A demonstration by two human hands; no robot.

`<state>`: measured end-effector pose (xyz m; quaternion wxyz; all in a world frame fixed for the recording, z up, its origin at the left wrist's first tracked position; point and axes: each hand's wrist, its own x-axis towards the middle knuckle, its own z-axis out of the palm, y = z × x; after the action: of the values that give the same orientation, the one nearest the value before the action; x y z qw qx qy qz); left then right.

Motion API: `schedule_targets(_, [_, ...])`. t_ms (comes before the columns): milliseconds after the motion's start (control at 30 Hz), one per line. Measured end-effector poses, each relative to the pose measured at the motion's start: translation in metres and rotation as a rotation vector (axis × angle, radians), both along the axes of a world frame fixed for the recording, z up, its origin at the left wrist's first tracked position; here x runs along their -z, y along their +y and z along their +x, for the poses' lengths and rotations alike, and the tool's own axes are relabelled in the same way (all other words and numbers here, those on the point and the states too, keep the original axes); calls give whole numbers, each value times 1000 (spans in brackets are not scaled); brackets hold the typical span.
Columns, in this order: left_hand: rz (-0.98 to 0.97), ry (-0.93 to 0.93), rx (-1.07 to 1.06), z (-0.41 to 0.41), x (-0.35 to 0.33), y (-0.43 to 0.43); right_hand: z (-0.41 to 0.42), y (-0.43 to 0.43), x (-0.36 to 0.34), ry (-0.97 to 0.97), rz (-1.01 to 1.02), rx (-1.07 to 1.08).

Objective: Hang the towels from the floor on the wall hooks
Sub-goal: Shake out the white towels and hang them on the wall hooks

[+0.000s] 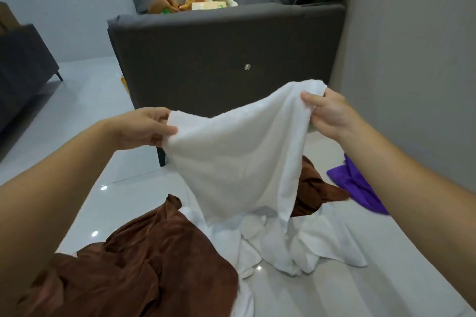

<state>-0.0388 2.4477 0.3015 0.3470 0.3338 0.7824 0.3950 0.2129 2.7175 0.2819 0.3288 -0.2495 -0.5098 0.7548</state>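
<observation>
White terry-cloth towel (231, 152) pinched at both top corners by left hand (144, 127) and right hand (327, 113), above glossy white tiled floor (134, 180).

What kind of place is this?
Most likely a living room in a home: a dark grey sofa stands beside the wall, another grey seat is at the left edge, and a brown towel lies on the glossy white tiled floor.

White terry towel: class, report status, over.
Left hand, right hand each pinch a top corner of white terry towel. Brown plush towel, purple cloth lie on floor. No hooks in view.
</observation>
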Motion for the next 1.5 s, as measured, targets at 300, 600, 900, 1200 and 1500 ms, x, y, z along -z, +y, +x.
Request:
schedule_targets(300, [127,280,-519,-4,-16,23,-1,9,-28,-811,857,-139])
schedule_targets(600, [208,267,-727,-25,-17,12,-9,16,-26,-662,390,117])
schedule_targets(900, [138,254,-90,-15,-33,-6,4,27,-29,-222,248,-80])
schedule_targets(1200, [15,567,-321,-2,-23,21,10,46,-15,-550,558,154])
schedule_targets(1500, [280,315,-364,10,-30,35,24,56,-12,-247,366,340])
